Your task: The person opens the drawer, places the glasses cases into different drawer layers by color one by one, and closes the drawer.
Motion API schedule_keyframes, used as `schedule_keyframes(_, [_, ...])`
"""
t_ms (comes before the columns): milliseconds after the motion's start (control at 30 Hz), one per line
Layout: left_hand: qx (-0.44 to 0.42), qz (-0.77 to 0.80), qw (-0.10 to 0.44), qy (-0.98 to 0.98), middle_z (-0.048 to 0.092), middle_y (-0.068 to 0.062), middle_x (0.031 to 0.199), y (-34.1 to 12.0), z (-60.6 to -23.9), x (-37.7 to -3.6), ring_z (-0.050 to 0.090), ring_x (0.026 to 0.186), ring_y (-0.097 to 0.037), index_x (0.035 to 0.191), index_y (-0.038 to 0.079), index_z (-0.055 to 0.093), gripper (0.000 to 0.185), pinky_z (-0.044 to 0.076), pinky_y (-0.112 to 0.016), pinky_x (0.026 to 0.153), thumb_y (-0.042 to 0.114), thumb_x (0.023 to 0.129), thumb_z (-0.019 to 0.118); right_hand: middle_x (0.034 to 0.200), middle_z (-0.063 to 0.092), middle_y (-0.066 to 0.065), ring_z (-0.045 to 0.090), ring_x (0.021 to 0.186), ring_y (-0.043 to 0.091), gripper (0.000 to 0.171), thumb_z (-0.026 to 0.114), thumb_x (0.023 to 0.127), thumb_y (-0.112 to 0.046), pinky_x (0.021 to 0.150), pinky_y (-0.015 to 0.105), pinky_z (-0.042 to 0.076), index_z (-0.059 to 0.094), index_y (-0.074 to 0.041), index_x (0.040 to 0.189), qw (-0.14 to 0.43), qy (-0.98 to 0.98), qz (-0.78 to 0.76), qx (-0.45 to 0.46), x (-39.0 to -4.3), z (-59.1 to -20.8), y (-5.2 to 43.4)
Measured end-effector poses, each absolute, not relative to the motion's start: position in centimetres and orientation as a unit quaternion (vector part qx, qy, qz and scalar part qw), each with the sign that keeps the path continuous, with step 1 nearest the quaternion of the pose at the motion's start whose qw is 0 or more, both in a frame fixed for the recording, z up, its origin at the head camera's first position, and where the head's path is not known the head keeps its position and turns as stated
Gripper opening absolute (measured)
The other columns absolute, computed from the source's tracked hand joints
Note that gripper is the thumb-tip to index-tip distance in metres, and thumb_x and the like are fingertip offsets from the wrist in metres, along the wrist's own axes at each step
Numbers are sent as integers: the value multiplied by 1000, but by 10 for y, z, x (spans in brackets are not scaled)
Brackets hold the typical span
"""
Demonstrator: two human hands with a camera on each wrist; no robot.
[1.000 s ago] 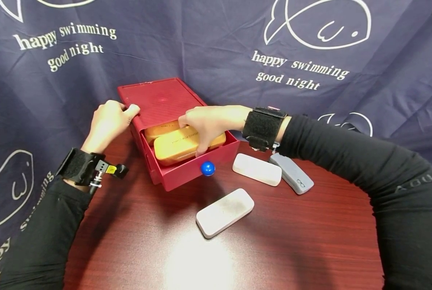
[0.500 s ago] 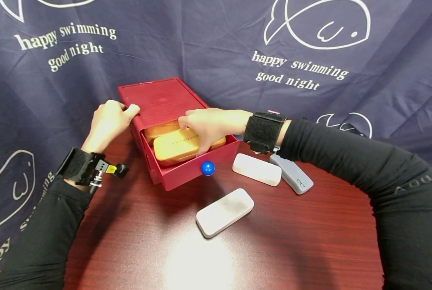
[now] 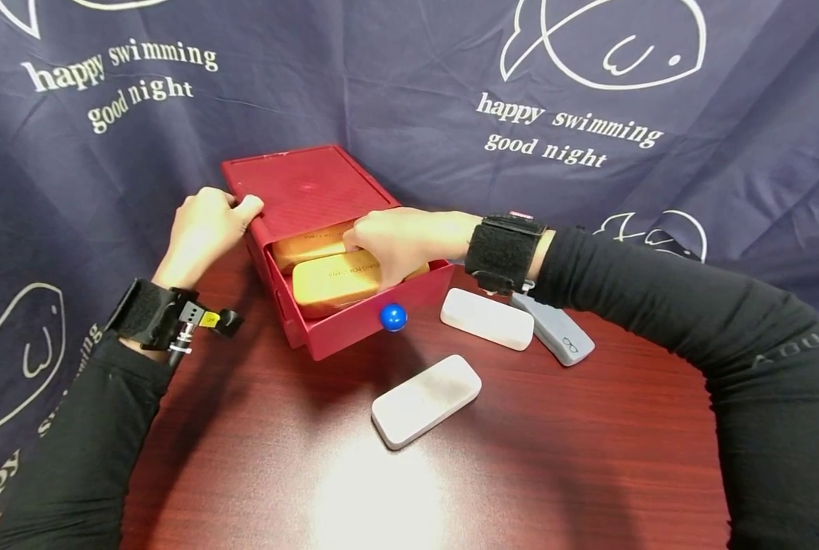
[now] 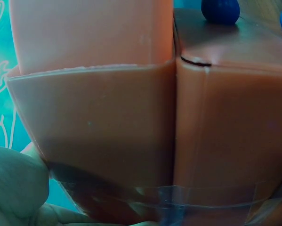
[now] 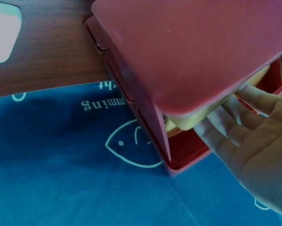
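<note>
A red drawer box [image 3: 306, 183] stands at the back of the table, its drawer [image 3: 347, 327] pulled out toward me. My left hand [image 3: 206, 229] grips the box's upper left edge, thumb on top; in the left wrist view part of that hand [image 4: 18, 183] shows beside the red wall. Inside the drawer lie two yellow glasses cases, a rear one [image 3: 306, 246] and a front one [image 3: 334, 283]. My right hand [image 3: 403, 241] reaches over the front case and holds it, fingers behind and thumb in front. The thumb tip is hidden behind the drawer front.
A blue knob [image 3: 393, 317] sticks out from the drawer front. On the brown table lie a white case [image 3: 426, 401] nearest me, another white case [image 3: 487, 318] right of the drawer, and a grey glasses case [image 3: 554, 330] beside it. A blue curtain [image 3: 409, 99] hangs behind.
My right hand has sunk lower into the drawer and shifted slightly right, uncovering more of the rear yellow glasses case. My left hand keeps its grip on the drawer box.
</note>
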State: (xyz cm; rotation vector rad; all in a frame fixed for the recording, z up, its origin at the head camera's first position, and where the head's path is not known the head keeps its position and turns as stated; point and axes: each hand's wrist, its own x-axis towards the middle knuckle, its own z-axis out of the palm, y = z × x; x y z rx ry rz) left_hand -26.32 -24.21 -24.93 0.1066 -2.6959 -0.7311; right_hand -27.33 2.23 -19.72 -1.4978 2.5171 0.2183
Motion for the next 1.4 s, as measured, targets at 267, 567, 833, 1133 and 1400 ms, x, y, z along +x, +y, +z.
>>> schedule_keyframes(267, [37,-260,173,-949,43,-5,53,-242,-250,-262,50,68,-36,52,12,46,45,33,-39,58,35,91,49,83,60,1,54,80,19,36,78,80,-36,69,29,38,63,-9,98,84,852,85,-510,-271,-201,25])
schedule_keyframes(567, [36,-257,172,-950,41,-3,54,-241,-249,-263,49,68,-34,53,13,45,45,32,-39,58,36,91,49,72,45,-4,46,72,18,20,73,83,-24,65,29,32,57,-12,86,75,857,80,-504,-270,-206,29])
schedule_keyframes(833, [36,-254,169,-952,42,-3,54,-244,-250,-265,50,69,-35,52,14,44,46,32,-39,58,37,92,49,73,44,-3,45,73,18,21,73,83,-23,66,29,32,58,-10,90,78,854,65,-511,-271,-208,30])
schedule_keyframes(1133, [37,-256,171,-951,43,-4,53,-245,-252,-264,50,68,-36,51,13,46,47,32,-39,59,37,91,48,85,59,2,55,80,20,38,79,83,-31,69,28,40,65,-6,108,119,855,75,-499,-271,-199,28])
schedule_keyframes(1400, [37,-257,172,-950,43,-4,53,-245,-252,-266,50,69,-35,51,14,46,47,32,-39,59,37,92,48,118,70,12,63,107,27,58,80,84,-33,97,37,49,63,-4,131,148,864,71,-476,-269,-173,29])
